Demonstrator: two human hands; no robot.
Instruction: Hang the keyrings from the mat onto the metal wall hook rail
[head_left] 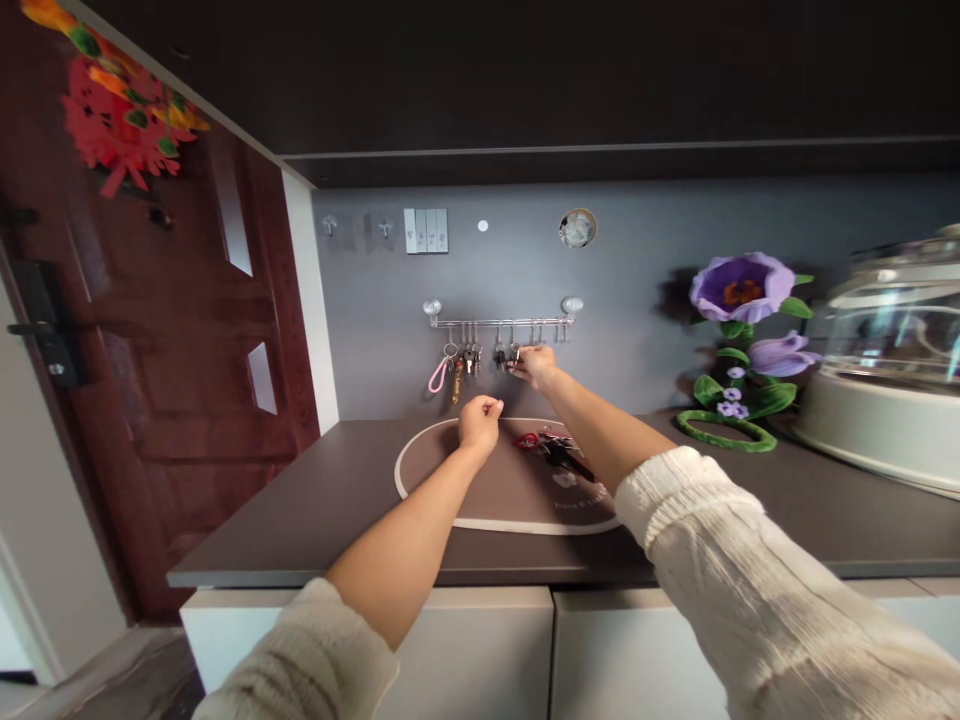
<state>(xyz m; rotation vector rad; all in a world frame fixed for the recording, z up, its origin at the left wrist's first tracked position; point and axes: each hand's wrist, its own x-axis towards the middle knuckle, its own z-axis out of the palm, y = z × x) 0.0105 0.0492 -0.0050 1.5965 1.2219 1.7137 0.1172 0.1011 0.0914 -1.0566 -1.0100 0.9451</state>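
A chrome hook rail (pixel 501 322) is stuck to the grey wall, with several key bunches (pixel 465 358) hanging from it. My right hand (pixel 535 365) reaches up to the rail, its fingers pinched on a hanging key bunch (pixel 510 358). My left hand (pixel 480 420) hovers lower over the oval mat (pixel 442 470), its fingers curled into a loose fist; what it holds, if anything, is hidden. A pile of keys with a red tag (pixel 551 447) lies on the mat just right of my left hand.
The dark counter (pixel 300 510) runs along the wall above white cabinets (pixel 495 650). A purple fabric flower (pixel 739 335) and a glass-lidded appliance (pixel 892 360) stand at the right. A dark red door (pixel 150 340) is at the left. Light switches (pixel 425 230) are above the rail.
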